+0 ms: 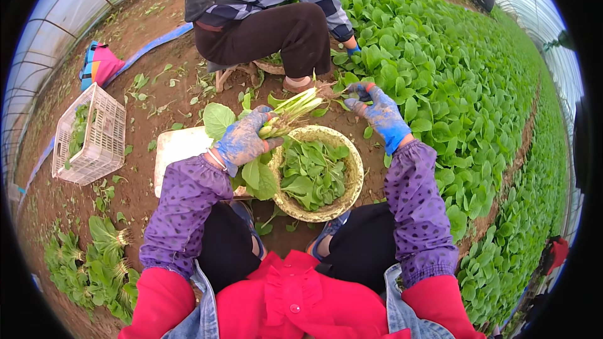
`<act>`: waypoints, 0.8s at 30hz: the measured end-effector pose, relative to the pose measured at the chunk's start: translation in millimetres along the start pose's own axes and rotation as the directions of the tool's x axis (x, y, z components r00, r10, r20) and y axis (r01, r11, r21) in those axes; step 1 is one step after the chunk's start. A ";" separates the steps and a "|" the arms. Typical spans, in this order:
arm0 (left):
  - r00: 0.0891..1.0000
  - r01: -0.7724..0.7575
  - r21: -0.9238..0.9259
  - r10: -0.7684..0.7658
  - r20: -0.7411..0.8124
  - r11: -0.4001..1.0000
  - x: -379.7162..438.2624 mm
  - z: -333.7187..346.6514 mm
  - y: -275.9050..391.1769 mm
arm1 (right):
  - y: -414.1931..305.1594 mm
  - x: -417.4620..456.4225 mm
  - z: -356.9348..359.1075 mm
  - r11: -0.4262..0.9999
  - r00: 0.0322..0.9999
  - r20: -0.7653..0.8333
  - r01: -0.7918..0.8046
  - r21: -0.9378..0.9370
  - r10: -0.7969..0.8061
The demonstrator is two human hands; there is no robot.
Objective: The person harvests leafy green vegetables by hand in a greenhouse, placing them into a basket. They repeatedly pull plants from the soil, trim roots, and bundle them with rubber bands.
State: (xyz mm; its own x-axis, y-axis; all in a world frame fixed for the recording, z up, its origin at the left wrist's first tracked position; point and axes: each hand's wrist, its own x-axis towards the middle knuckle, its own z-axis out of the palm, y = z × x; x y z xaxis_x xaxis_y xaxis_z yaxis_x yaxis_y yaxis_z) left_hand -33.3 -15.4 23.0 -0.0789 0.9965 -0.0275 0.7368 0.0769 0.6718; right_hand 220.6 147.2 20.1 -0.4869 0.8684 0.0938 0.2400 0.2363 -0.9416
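Note:
My left hand (245, 139), in a muddy blue glove, grips a bunch of leafy green vegetables (294, 112). Pale stems and rooted ends point up and right, while broad leaves hang below the wrist. To the right of the roots is my right hand (380, 113), gloved too, its thumb and fingers apart with nothing plainly between them. Thin roots reach close to its fingertips; whether they touch is unclear. Below the bunch, between my feet, a worn yellowish basin (356, 169) holds loose green leaves (315, 174).
A white board or box lid (176, 150) lies left of the basin. Farther left are a plastic crate (106, 139), a colourful bag (100, 65) and bundled greens (101, 268). A co-worker (264, 23) sits ahead, reaching into the dense crop bed (438, 80) on my right.

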 end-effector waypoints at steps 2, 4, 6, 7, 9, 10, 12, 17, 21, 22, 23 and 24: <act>0.999 -0.055 0.046 0.054 0.007 0.997 -2.5 1.8 6.5 | -9.7 -4.6 14.5 0.982 0.995 -0.055 0.070 -0.174 -0.081; 0.996 -0.088 0.086 0.086 0.032 0.992 -3.9 6.3 6.9 | -9.7 -3.1 20.1 0.961 0.998 0.006 0.060 -0.269 -0.061; 0.992 -0.126 0.097 0.123 0.035 0.987 -3.8 9.5 5.6 | -6.6 -2.0 26.8 0.971 0.997 0.001 0.074 -0.226 -0.076; 0.990 -0.143 0.102 0.140 0.035 0.985 -4.4 9.2 6.9 | -6.6 -2.5 26.5 0.979 0.995 -0.037 0.086 -0.183 -0.094; 0.996 -0.085 0.074 0.084 0.021 0.994 -6.3 7.6 12.7 | -11.4 -4.2 22.1 0.989 0.986 -0.114 0.114 -0.099 -0.126; 0.998 -0.066 0.040 0.065 0.016 0.997 -6.3 6.1 14.6 | -19.3 -4.7 14.4 0.972 0.970 -0.170 0.140 -0.191 -0.173; 0.999 -0.044 0.011 0.044 0.017 0.999 -5.9 5.6 13.6 | -16.1 -0.8 4.9 0.952 0.956 -0.189 0.172 -0.252 -0.223; 0.988 -0.156 0.113 0.154 0.031 0.981 -5.9 13.3 9.1 | -24.9 -7.8 28.9 0.994 0.995 -0.010 0.095 -0.053 -0.096; 0.995 -0.098 -0.079 0.098 -0.004 0.992 -5.7 12.4 15.3 | -21.9 0.5 19.2 0.867 0.999 -0.024 -0.018 0.497 0.034; 0.990 0.072 -0.367 -0.021 0.140 0.927 -2.7 7.5 18.9 | -21.7 1.8 10.8 0.850 1.000 -0.003 -0.021 0.527 0.026; 0.977 0.100 -0.491 0.008 0.214 0.865 -1.9 4.3 20.2 | -16.2 3.3 2.2 0.936 0.996 0.088 -0.022 0.351 -0.009; 0.956 0.131 -0.604 0.060 0.286 0.786 2.1 3.2 21.9 | -2.6 -0.5 2.7 0.960 0.995 0.102 -0.045 0.278 0.017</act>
State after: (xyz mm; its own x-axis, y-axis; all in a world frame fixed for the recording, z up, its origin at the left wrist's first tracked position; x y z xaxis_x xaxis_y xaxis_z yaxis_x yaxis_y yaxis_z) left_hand -15.2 -11.5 35.2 0.1605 0.9670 -0.1977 0.1627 0.1717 0.9716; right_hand 217.9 145.0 21.6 -0.5658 0.8233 0.0445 0.0189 0.0669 -0.9976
